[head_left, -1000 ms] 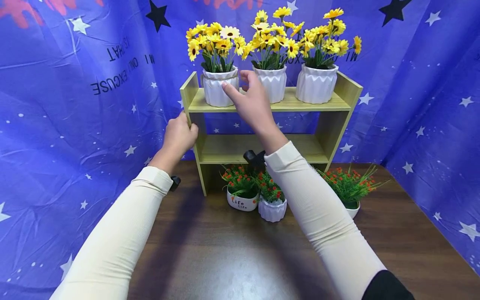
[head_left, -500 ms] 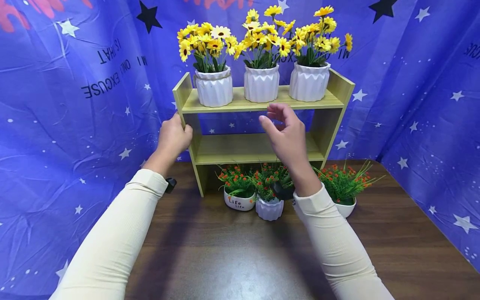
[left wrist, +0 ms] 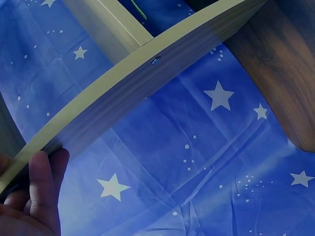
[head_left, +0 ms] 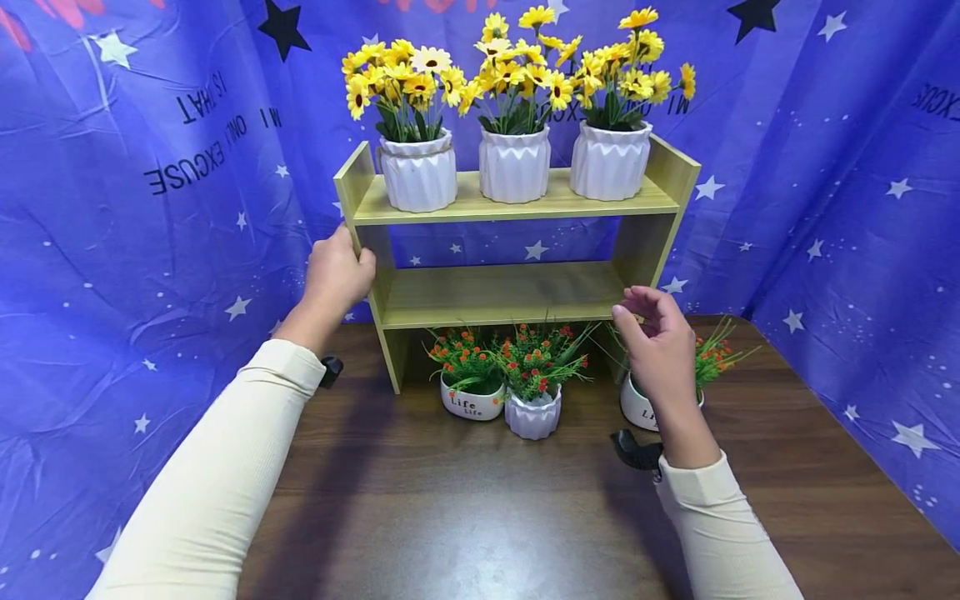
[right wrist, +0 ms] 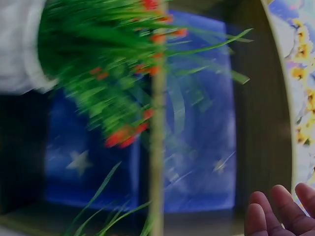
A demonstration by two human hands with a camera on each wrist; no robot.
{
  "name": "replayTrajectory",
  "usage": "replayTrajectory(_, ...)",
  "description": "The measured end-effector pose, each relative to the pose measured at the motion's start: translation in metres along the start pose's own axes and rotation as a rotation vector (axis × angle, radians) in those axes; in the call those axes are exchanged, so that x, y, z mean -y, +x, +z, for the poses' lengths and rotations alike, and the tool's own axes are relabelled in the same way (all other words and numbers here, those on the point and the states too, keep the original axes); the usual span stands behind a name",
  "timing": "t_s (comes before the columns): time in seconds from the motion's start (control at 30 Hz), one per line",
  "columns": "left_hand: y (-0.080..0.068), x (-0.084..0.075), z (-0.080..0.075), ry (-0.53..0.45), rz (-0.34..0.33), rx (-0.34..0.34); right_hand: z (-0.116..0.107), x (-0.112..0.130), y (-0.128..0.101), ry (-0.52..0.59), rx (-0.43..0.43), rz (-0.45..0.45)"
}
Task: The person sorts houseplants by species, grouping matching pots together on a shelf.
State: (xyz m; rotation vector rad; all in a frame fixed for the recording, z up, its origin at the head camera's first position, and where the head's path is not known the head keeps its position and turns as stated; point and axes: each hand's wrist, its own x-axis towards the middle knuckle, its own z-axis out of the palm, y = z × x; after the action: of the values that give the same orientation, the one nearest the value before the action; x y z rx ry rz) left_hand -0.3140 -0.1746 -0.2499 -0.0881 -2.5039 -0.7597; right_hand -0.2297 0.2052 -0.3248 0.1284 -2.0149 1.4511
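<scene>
My left hand grips the left side panel of a wooden shelf; in the left wrist view its fingers curl round the panel's edge. My right hand, holding nothing, has loosely bent fingers and overlaps a white oval pot of red-flowered greenery at the shelf's right foot, hiding much of it. The right wrist view is blurred and shows fingers at the lower right corner. On the top board stand a left pot, a middle pot and a right pot, all white with yellow flowers.
Below the shelf, a white "Life" pot and a ribbed white pot hold red-flowered plants on the brown table. A blue star-printed curtain hangs at the back and both sides.
My right hand has moved from between the left and middle yellow-flower pots, down and right to the lower right pot. My left hand keeps its grip on the shelf panel.
</scene>
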Motion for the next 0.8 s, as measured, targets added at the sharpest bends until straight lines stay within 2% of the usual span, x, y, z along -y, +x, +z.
replayTrajectory(0.33, -0.001, 0.0, -0.002, 0.001, -0.031, 0.036, -0.035, -0.037, -0.033, -0.221, -0.01, 0.038)
replayTrajectory(0.7, 0.0, 0.002, 0.0, -0.011, -0.006, 0.013, -0.06, -0.066, -0.066, -0.268, 0.002, 0.121)
replayTrajectory(0.8, 0.0, 0.003, 0.0, -0.01, -0.007, 0.012, -0.064, -0.077, -0.072, -0.31, 0.012, 0.154)
